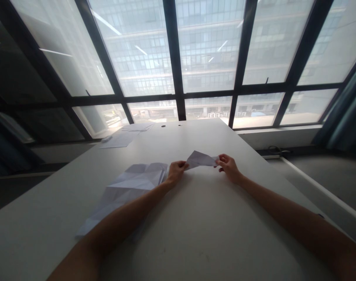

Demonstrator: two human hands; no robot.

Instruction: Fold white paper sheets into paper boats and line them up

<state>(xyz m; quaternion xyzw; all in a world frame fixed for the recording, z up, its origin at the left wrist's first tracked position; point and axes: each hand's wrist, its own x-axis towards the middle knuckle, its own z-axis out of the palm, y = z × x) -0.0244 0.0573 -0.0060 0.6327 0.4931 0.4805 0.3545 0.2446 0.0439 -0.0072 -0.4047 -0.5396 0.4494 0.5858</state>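
Observation:
A small piece of folded white paper (200, 159), with a pointed top and slanting sides, is stretched between my two hands just above the table. My left hand (177, 171) pinches its left corner between thumb and fingers. At the opposite end, my right hand (228, 167) grips the narrow tip, with some fingers curled and slightly apart. Beside my left wrist lies a stack of creased white sheets (134, 180), partly hidden by my left forearm.
The white table (213, 230) runs away toward tall framed windows (207, 47). Flat white sheets (119, 139) lie at its far left edge. Two small dark holes (163, 126) show near the far end. Curtains (344, 109) hang at both sides, and a pale pipe (321, 187) runs along the floor at right.

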